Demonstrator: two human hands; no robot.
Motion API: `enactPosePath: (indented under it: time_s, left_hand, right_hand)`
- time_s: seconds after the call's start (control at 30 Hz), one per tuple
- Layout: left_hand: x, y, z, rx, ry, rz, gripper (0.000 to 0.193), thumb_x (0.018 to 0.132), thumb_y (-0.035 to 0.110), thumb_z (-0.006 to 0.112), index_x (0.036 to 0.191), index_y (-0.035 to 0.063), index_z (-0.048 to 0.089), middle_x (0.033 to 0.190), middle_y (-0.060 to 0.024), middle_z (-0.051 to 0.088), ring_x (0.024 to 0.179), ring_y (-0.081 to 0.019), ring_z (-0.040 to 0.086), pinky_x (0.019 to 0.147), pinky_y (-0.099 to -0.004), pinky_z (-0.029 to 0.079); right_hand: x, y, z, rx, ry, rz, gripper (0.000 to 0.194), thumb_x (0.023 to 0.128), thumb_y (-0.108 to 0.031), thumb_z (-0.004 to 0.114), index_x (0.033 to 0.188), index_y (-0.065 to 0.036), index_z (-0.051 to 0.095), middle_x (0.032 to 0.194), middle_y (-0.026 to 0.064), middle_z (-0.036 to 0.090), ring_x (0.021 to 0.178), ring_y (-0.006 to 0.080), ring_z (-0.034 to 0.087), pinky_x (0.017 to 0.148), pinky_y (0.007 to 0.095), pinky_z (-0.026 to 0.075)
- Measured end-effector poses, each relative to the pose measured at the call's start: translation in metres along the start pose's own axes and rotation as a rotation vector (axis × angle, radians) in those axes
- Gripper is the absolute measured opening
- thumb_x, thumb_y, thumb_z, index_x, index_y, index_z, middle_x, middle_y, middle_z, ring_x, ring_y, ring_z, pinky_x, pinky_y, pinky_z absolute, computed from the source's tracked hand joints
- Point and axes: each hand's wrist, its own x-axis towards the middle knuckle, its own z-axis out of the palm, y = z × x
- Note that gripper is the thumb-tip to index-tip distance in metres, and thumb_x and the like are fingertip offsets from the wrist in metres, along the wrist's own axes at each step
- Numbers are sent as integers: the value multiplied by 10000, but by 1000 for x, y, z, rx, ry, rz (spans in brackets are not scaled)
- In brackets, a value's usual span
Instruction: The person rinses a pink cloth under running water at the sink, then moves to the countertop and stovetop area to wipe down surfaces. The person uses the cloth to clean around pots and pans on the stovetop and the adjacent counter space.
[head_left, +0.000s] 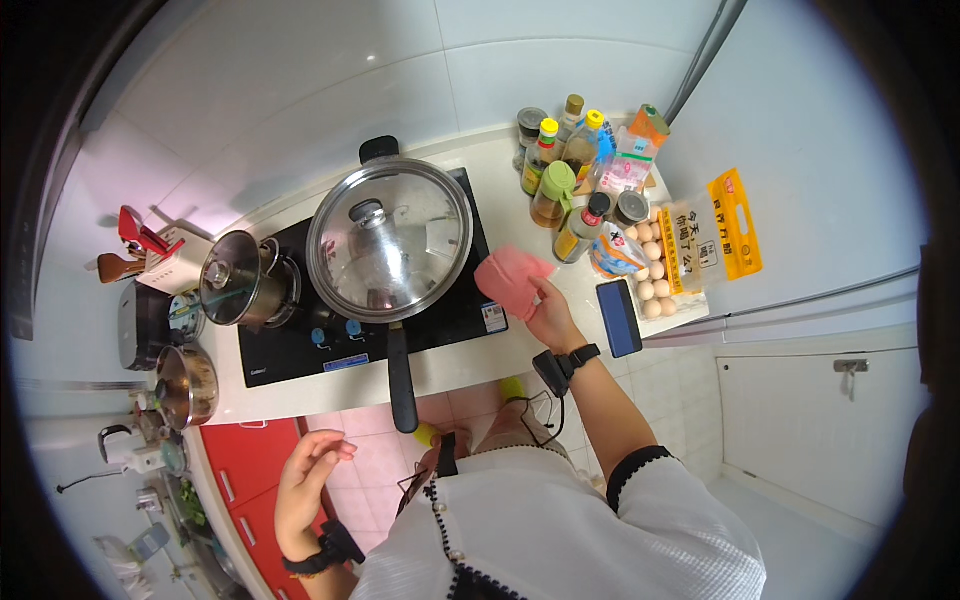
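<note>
A pink cloth (513, 282) is pinched in my right hand (553, 318), over the counter at the right edge of the black gas cooktop (375, 349). To its left a large steel wok with a domed lid (405, 259) sits on the cooktop, its black handle (403, 382) pointing towards me. My left hand (309, 480) hangs in the air below the counter's front edge, fingers slightly bent and holding nothing. A smaller pot with a glass lid (238, 281) stands on the left burner.
Sauce bottles (555, 191) crowd the counter's back right. Near them lie eggs (654, 270) in a tray, a yellow-topped plastic bag (731, 232) and a phone (619, 319). At left are a lidded pot (187, 386), a utensil holder (178, 259) and red cabinets (251, 457).
</note>
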Motion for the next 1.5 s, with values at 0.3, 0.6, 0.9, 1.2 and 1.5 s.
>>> enactPosePath:
  time_s: [0.3, 0.6, 0.9, 1.2, 1.5]
  left_hand:
    - [-5, -4, 5, 1, 18, -6, 238, 998, 3, 507, 1225, -33, 569, 1093, -127, 678, 1021, -195, 628, 958, -334, 480]
    - [-4, -1, 12, 19, 35, -30, 234, 1010, 21, 517, 1233, -25, 571, 1097, -116, 678, 1016, -189, 623, 953, -332, 476]
    - [-1, 1, 20, 19, 14, -50, 246, 1007, 13, 523, 1245, -28, 567, 1098, -118, 678, 1032, -191, 628, 968, -331, 475]
    - [55, -15, 92, -93, -98, -27, 413, 1043, 149, 511, 1438, 42, 462, 1245, -139, 651, 1170, -212, 600, 1018, -352, 469]
    - [156, -61, 168, -900, -214, -448, 537, 999, 472, 488, 1313, 42, 562, 1283, -149, 658, 1228, -299, 597, 1149, -438, 374]
  right_hand:
    - [33, 13, 10, -683, 85, -386, 321, 915, -179, 684, 1205, -56, 624, 1081, 20, 682, 963, 146, 642, 840, 292, 515]
    - [45, 47, -24, -767, 16, -241, 319, 914, -119, 657, 1226, -65, 618, 1125, 28, 656, 1007, 147, 609, 898, 334, 498]
    - [28, 17, -11, -597, -102, -29, 485, 935, -31, 617, 1411, -39, 526, 1310, 73, 631, 1216, 200, 593, 1057, 346, 460]
    - [-44, -2, 32, -356, -182, 145, 536, 949, -27, 615, 1465, -37, 473, 1390, 93, 600, 1264, 219, 585, 1084, 355, 467]
    - [-92, -6, 55, -607, -235, 11, 552, 955, -93, 633, 1480, -47, 469, 1389, 78, 603, 1259, 205, 580, 1055, 362, 471]
